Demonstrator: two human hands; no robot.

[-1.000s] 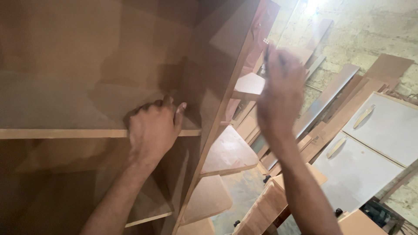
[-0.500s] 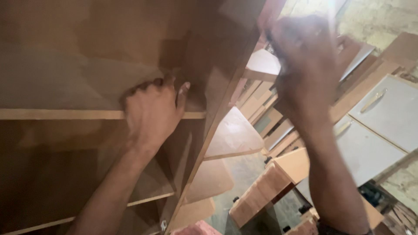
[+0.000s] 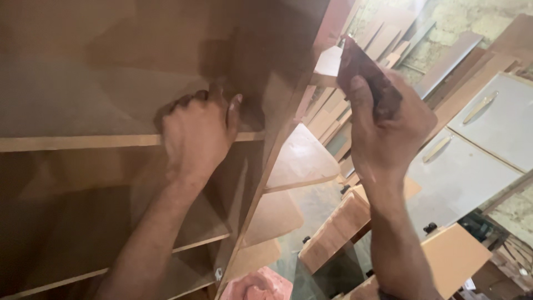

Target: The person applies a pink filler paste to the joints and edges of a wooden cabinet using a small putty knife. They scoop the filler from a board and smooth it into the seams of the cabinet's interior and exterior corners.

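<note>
Both hands are busy: the left hand (image 3: 201, 126) clamps the shelf (image 3: 72, 141) edge inside the brown cabinet (image 3: 277, 83), while the right hand's (image 3: 388, 130) fingers grip a dark block (image 3: 367, 78) near its upright side panel, best kept flat and steady.

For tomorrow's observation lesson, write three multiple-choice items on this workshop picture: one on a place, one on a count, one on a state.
1. Where does the left hand rest?
A. on the brown wooden shelf's front edge
B. on the floor
C. on a door

2. How many pale grey cabinet doors with long handles show at right?
A. none
B. two
C. five

3. What is the right hand doing?
A. hanging open
B. gripping a dark flat block
C. lying flat on a shelf

Answers: 1 A, fingers curl over the edge; 2 B, two handles show; 3 B, fingers wrap the block.
</note>
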